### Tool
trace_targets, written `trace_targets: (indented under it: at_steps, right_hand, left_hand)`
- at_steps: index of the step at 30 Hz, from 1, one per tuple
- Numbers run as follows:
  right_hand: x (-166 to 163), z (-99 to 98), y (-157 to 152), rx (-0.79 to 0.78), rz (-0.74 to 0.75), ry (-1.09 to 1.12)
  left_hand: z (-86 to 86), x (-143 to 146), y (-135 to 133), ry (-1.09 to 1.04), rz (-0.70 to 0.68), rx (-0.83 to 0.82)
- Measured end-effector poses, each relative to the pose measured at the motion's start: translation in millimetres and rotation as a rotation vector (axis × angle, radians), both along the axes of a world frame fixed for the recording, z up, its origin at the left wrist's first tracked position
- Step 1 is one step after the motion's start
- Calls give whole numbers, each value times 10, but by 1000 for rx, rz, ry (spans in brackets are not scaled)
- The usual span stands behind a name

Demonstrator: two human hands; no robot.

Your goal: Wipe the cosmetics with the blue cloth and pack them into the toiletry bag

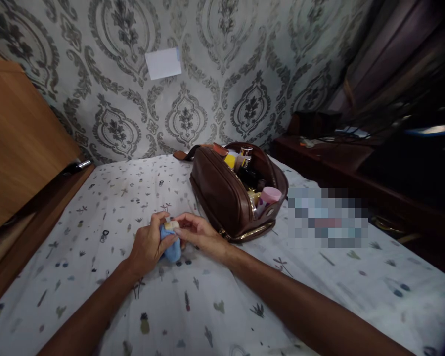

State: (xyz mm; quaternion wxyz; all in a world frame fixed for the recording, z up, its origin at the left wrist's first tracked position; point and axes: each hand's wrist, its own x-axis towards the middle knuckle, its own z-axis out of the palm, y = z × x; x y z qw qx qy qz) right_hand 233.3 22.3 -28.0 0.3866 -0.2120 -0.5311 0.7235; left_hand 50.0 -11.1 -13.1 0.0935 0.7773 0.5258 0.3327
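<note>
My left hand is closed around a soft light-blue cloth, which hangs a little below the fingers. A small cream-coloured object, perhaps a bottle or jar cap, pokes out at the top of the cloth. On its right side my right hand pinches it between thumb and fingers. Most of that object is hidden by the cloth and my fingers, so its kind cannot be made out. Just beyond my right hand stands an unzipped brown leather toiletry bag.
Inside the bag are a pink-capped container, a yellow item and a clear-capped bottle. A patterned white sheet lies underneath. Wooden furniture borders the left; a dark ledge runs along the right. One patch is pixelated.
</note>
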Motion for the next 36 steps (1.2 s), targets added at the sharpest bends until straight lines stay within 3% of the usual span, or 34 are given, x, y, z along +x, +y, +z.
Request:
trace_targets:
  at_steps: [15, 36]
  right_hand:
    - [-8, -46, 27, -110, -8, -48]
    - [27, 48, 2, -72, -62, -66]
  left_hand:
    - [-130, -32, 39, 65, -26, 83]
    - [-63, -23, 28, 21, -22, -6]
